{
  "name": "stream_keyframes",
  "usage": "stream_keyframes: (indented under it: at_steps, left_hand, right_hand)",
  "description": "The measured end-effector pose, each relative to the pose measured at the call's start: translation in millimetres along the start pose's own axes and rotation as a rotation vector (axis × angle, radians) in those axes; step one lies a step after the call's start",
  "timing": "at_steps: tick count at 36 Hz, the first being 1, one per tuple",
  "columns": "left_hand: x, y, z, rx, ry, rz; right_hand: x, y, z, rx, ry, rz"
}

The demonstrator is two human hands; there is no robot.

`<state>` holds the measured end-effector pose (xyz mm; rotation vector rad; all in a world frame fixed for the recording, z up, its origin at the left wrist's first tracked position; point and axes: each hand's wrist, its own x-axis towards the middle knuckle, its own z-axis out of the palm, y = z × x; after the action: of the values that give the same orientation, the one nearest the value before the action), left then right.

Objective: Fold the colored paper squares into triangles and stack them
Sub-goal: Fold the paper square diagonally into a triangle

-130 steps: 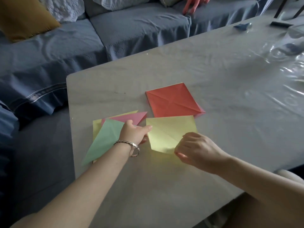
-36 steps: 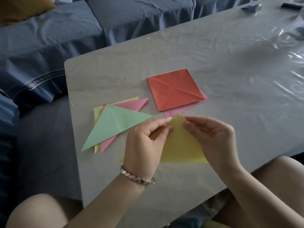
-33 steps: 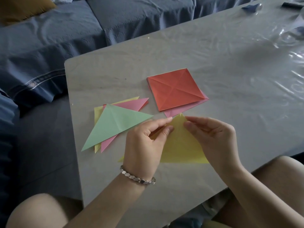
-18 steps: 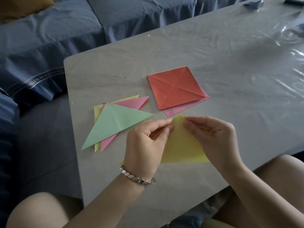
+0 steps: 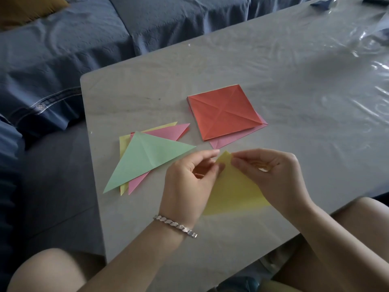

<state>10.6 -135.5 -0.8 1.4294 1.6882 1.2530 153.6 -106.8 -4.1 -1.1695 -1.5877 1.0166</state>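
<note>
Yellow paper (image 5: 233, 186), pinched by left hand (image 5: 187, 182), right hand (image 5: 271, 171)

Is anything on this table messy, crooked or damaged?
Only slightly: the pink triangle and yellow triangle poke out crookedly from under the green triangle. A pink sheet sticks out beneath the red square. Nothing looks torn or spilled.

Three folded triangles lay in one pile: one green triangle (image 5: 145, 161), one pink triangle (image 5: 168, 131) and one yellow triangle (image 5: 123, 144). The other pile showed two flat squares, one red square (image 5: 224, 111) and one pink square (image 5: 231, 140); any sheets beneath could not be counted. One yellow sheet (image 5: 233, 192) was pinched by two hands, the left hand (image 5: 189, 182) and the right hand (image 5: 271, 171). There was one bracelet (image 5: 176, 225).
</note>
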Motion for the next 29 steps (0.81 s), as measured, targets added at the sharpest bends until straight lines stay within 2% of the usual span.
stream_keyframes:
  at_steps: [4,6,10,13,17,20,23,29]
  left_hand:
    - [7,4,0,-0.041,-0.129,-0.085]
    - [11,3,1,-0.077,-0.161,-0.135]
    - [23,-19,9,-0.097,-0.026,-0.279]
    - [32,-44,17,-0.062,0.102,-0.386]
    - [36,-63,23,0.087,0.157,-0.413]
    - [36,-70,24,0.195,0.154,-0.413]
    - [38,-76,23,0.263,0.145,-0.404]
    - [37,-81,21,0.274,0.138,-0.392]
  right_hand:
    - [4,1,-7,-0.126,-0.161,-0.081]
    - [8,6,-9,-0.172,-0.159,-0.097]
    - [11,22,-5,-0.454,0.017,-0.342]
    - [3,38,6,-0.588,-0.07,-0.428]
    - [-21,68,19,-0.737,-0.439,-0.403]
    - [-36,83,19,-0.799,-0.596,-0.377]
    - [-39,90,13,-0.85,-0.597,-0.361]
    - [-19,104,-4,-0.951,-0.454,-0.26]
